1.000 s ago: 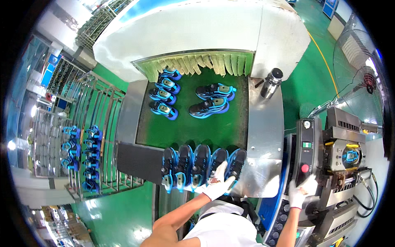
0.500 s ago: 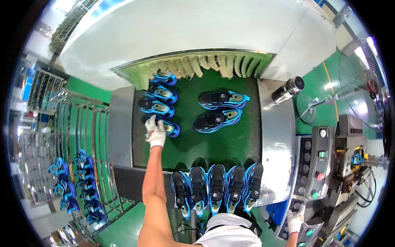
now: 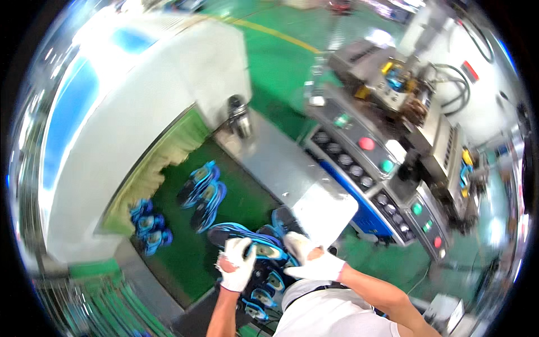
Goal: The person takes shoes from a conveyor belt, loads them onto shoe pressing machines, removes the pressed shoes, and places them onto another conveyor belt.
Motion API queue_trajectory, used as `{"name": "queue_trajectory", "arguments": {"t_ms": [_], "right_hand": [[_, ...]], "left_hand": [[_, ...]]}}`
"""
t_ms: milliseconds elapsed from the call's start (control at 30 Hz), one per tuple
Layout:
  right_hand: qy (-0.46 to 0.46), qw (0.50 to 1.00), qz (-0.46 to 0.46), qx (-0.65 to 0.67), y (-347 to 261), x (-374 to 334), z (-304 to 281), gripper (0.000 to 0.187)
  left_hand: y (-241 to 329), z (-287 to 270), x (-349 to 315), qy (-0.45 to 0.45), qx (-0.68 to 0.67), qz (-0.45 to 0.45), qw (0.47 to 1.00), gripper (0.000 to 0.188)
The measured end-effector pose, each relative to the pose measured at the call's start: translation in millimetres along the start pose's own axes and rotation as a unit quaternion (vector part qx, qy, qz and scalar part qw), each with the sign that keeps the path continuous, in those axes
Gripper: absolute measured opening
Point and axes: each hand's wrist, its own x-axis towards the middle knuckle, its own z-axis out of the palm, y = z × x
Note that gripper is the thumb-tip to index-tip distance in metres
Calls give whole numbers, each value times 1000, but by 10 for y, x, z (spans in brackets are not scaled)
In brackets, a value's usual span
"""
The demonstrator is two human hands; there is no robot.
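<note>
A blue-and-black shoe (image 3: 224,234) angles across a row of shoes (image 3: 263,297) at the desk (image 3: 275,160), our left hand (image 3: 236,263) curled at its side, our right hand (image 3: 314,259) spread near its heel; we cannot tell whether either grips. A loose hold could let it slip, toppling the row.

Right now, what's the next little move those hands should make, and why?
I'd probably steady the shoe between both gloves before shifting it. The left hand is at its side, the right hand is by its heel end, and other shoes crowd close, so a quick push might knock them.
</note>
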Motion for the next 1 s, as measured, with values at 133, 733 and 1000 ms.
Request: {"name": "queue_trajectory", "arguments": {"t_ms": [133, 733, 1000], "right_hand": [[195, 980, 38, 0, 354, -186, -268, 61], [649, 414, 255, 585, 1065, -4226, -1174, 18], [680, 335, 274, 592, 1085, -4540, -1101, 21]], "left_hand": [[1212, 757, 436, -102, -68, 222, 967, 20], [5478, 4747, 766, -339, -148, 318, 873, 59], [5643, 6913, 1803, -149, 86, 317, 933, 56]]}}
